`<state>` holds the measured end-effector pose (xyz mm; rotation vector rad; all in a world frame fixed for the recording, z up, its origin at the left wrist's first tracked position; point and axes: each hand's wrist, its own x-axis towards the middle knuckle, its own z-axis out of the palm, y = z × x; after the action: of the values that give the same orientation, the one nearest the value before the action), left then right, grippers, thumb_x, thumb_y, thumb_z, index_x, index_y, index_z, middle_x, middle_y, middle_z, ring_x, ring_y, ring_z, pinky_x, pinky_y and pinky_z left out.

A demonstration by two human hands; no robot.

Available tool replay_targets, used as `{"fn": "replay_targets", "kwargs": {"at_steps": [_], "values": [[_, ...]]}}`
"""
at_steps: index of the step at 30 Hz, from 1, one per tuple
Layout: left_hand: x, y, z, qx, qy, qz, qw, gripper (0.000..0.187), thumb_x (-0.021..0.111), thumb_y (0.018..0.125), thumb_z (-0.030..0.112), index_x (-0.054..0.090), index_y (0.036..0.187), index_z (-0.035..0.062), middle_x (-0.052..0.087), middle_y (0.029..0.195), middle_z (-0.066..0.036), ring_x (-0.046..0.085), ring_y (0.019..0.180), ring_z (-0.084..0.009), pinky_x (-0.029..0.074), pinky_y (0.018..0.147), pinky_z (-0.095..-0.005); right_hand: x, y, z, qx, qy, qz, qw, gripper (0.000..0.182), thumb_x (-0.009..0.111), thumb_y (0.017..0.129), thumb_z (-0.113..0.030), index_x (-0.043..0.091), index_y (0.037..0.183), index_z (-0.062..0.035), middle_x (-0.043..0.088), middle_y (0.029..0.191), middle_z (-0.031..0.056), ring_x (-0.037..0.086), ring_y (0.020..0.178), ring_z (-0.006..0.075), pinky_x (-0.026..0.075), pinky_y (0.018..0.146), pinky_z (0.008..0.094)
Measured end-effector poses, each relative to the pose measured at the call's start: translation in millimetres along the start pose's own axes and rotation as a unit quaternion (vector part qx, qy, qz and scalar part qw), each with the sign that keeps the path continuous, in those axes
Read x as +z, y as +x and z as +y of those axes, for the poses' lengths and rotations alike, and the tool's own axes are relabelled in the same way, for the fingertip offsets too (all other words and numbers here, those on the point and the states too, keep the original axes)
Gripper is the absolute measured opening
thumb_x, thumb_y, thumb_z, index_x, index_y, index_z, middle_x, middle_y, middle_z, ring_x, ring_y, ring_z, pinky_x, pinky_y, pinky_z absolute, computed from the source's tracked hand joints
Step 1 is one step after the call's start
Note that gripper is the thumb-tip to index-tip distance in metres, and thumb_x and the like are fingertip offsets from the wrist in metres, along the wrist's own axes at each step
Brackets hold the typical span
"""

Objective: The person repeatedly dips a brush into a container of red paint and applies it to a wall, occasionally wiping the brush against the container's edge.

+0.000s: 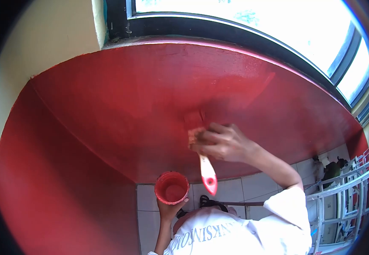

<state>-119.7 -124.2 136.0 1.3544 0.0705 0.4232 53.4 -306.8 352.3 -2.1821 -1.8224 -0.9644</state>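
Note:
My right hand (220, 142) is closed around a paintbrush (208, 172) with a pale wooden handle and a red tip at its end. The bristles are red and press against the red wall (150, 89) below the window. Lower down, my left hand (170, 209) grips a small round tub of red paint (172, 188) from beneath, with its opening turned up. Red paint coats the tub's inside and rim. Most of my left fingers are hidden behind the tub.
A black-framed window (244, 34) runs above the red wall. On the right stands a metal ladder (341, 187), with dark items behind it. Pale floor tiles (227, 190) lie beneath me. A cream wall (61, 38) rises at the upper left.

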Motion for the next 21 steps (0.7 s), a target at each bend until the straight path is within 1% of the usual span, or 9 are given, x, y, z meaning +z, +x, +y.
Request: {"fn": "replay_targets", "kwargs": {"at_steps": [1, 6, 8, 10, 13, 16, 18, 20, 21], "values": [[0.8, 0.3, 4.1, -0.011, -0.008, -0.001, 1.0, 0.09, 0.094, 0.058, 0.021, 0.046, 0.132, 0.0048, 0.061, 0.117, -0.009, 0.062, 0.104, -0.0205, 0.053, 0.086, -0.0349, -19.8, 12.8, -2.1, 0.011, 0.021, 0.034, 0.999, 0.033, 0.075, 0.073, -0.013, 0.07, 0.102, -0.0274, 0.065, 0.093, -0.0046, 0.057, 0.071, 0.0109, 0.051, 0.045, 0.0234], [5.9, 2.7, 8.6, -0.031, -0.016, -0.01, 0.999, 0.089, 0.095, 0.057, 0.024, 0.048, 0.13, 0.0052, 0.061, 0.119, -0.009, 0.061, 0.107, -0.0215, 0.051, 0.09, -0.0364, -67.9, 34.7, 39.2, 0.004, -0.192, 0.269, 0.944, 0.045, 0.076, 0.061, -0.018, 0.077, 0.105, -0.0272, 0.067, 0.096, 0.0001, 0.054, 0.066, 0.0133, 0.046, 0.051, 0.0232], [7.8, 2.4, 2.5, -0.04, -0.011, -0.013, 0.999, 0.09, 0.095, 0.056, 0.025, 0.048, 0.13, 0.0055, 0.061, 0.119, -0.008, 0.061, 0.107, -0.0221, 0.051, 0.09, -0.0365, -34.9, 17.6, 38.3, -0.013, -0.198, 0.187, 0.962, 0.034, 0.078, 0.067, -0.017, 0.075, 0.1, -0.026, 0.064, 0.092, -0.0019, 0.056, 0.069, 0.0128, 0.048, 0.047, 0.0236], [9.2, 6.0, 6.4, -0.024, -0.007, -0.031, 0.999, 0.09, 0.095, 0.056, 0.025, 0.048, 0.13, 0.0055, 0.061, 0.118, -0.008, 0.061, 0.107, -0.0221, 0.051, 0.091, -0.0362, 0.4, -23.4, 11.0, -0.006, -0.099, 0.046, 0.994, 0.029, 0.08, 0.069, -0.016, 0.073, 0.095, -0.0258, 0.064, 0.091, -0.0029, 0.057, 0.07, 0.0125, 0.048, 0.044, 0.0241], [16.6, 12.1, 10.0, -0.004, 0.009, -0.017, 1.0, 0.091, 0.095, 0.056, 0.025, 0.047, 0.13, 0.0053, 0.061, 0.117, -0.008, 0.061, 0.106, -0.0216, 0.051, 0.09, -0.0357, -35.9, -6.4, 2.5, 0.025, -0.022, 0.032, 0.999, 0.023, 0.079, 0.069, -0.016, 0.072, 0.089, -0.0253, 0.066, 0.092, -0.0029, 0.058, 0.07, 0.0117, 0.047, 0.044, 0.0231], [18.5, 11.6, -0.5, -0.023, 0.008, -0.015, 1.0, 0.092, 0.095, 0.056, 0.024, 0.046, 0.131, 0.0052, 0.062, 0.116, -0.008, 0.062, 0.106, -0.0215, 0.052, 0.089, -0.0353, -84.5, 14.5, 34.0, 0.007, -0.142, 0.271, 0.952, 0.035, 0.078, 0.067, -0.02, 0.075, 0.101, -0.0265, 0.069, 0.092, -0.0007, 0.057, 0.069, 0.0125, 0.049, 0.052, 0.0233], [21.7, 10.8, -11.0, -0.039, -0.004, -0.018, 0.999, 0.091, 0.095, 0.056, 0.025, 0.046, 0.131, 0.0054, 0.062, 0.115, -0.008, 0.062, 0.105, -0.0216, 0.052, 0.088, -0.0351, -87.2, 13.5, 45.4, 0.008, -0.165, 0.236, 0.958, 0.041, 0.077, 0.067, -0.021, 0.074, 0.107, -0.0269, 0.067, 0.093, -0.001, 0.056, 0.068, 0.0139, 0.048, 0.053, 0.025], [27.1, 10.3, -15.9, -0.048, -0.014, -0.02, 0.999, 0.091, 0.095, 0.057, 0.025, 0.046, 0.13, 0.0056, 0.062, 0.115, -0.008, 0.063, 0.104, -0.0218, 0.053, 0.087, -0.0348, -46.6, -11.4, 42.6, -0.016, -0.193, 0.131, 0.972, 0.033, 0.074, 0.07, -0.019, 0.073, 0.103, -0.0253, 0.063, 0.093, -0.0031, 0.053, 0.065, 0.0128, 0.044, 0.046, 0.024], [30.3, 9.9, -12.5, -0.034, -0.007, -0.021, 0.999, 0.09, 0.095, 0.057, 0.025, 0.046, 0.13, 0.0056, 0.062, 0.115, -0.008, 0.063, 0.103, -0.0216, 0.053, 0.087, -0.0347, -30.3, -27.0, 25.9, -0.003, -0.135, 0.059, 0.989, 0.033, 0.075, 0.069, -0.018, 0.073, 0.102, -0.0247, 0.064, 0.093, -0.0028, 0.052, 0.064, 0.0124, 0.044, 0.044, 0.0238]]}}
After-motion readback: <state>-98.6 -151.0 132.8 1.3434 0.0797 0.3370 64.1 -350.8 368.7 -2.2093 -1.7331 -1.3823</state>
